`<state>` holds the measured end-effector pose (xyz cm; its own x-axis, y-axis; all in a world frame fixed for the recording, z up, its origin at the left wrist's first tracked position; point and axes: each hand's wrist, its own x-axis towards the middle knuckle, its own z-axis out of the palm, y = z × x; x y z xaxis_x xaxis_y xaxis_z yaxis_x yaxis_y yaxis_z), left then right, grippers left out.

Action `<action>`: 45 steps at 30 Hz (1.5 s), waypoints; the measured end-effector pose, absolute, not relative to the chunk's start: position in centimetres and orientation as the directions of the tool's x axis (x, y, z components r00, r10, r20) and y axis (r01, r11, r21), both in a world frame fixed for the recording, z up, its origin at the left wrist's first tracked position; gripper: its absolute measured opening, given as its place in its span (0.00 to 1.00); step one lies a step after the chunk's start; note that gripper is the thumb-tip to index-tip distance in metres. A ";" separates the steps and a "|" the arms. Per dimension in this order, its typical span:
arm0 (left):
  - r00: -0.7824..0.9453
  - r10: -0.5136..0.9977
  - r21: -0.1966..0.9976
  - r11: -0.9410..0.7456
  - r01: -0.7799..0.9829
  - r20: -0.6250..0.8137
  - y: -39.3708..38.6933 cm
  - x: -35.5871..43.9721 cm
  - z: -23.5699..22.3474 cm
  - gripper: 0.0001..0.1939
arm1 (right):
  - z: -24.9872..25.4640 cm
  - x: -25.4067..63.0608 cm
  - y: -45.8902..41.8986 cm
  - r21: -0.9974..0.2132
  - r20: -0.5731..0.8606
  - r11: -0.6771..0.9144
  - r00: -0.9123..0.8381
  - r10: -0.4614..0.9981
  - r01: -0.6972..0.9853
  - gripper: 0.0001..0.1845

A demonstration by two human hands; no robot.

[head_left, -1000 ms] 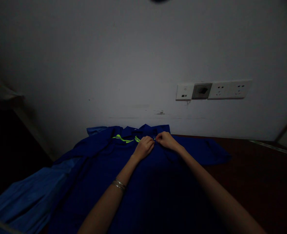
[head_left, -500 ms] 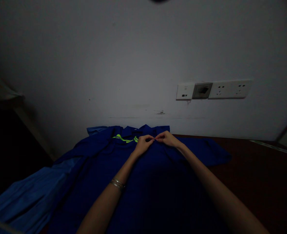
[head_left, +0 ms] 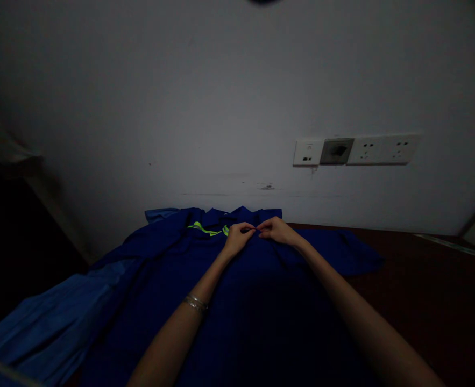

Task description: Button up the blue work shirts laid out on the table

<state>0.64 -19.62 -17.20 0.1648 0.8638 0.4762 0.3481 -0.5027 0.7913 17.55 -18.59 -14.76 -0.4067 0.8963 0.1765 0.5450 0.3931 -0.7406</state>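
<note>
Clearly, both hands meet at the upper part of the blue garment, which lies spread out below the wall, most of its body reaching toward six o'clock from where the fingertips come together. The left hand arrives from seven o'clock, a bracelet on its wrist; the right hand arrives from five. In each, the grip is a narrow one, thumb and fingertips pressed together on a small bit of the garment, while a gap shows behind the left thumb. Whether anything else sits between the tips is too dark and small to tell.

Green trim shows at nine o'clock, partly covered by the left hand. A sleeve stretches toward three over the dark counter. Lighter blue cloth hangs around eight, and the wall sockets are at two, well apart from the hands.

As for trouble, the pinch seems the weak point: with so little fabric held, a sideways tug could pull it free of one hand. Poor light could cause misplaced fingertips. Pulling hard toward nine might ruck the garment and drag the sleeve, since nothing visible pins it down.
</note>
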 end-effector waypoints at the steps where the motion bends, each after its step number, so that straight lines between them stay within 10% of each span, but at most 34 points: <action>1: 0.168 0.861 0.789 -0.507 0.348 0.480 -19.6 0.6 -17.2 0.06 | -14.7 17.5 -18.6 -0.736 0.183 0.401 -0.411 0.893 0.545 0.17; 11: 0.320 0.889 0.878 -0.412 0.245 0.328 -19.2 -0.6 -16.9 0.26 | -15.1 17.8 -18.4 -0.753 0.192 0.393 -0.395 0.898 0.528 0.17; 45: 0.264 0.887 0.819 -0.455 0.349 0.380 -19.1 -0.1 -17.5 0.20 | -16.3 17.6 -17.5 -0.747 0.171 0.370 -0.378 0.910 0.552 0.19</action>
<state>-0.05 -19.10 -17.47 0.2641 0.8865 0.3799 0.3495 -0.4550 0.8190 17.58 -17.50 -16.33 -0.3784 0.9096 0.1714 0.5520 0.3704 -0.7471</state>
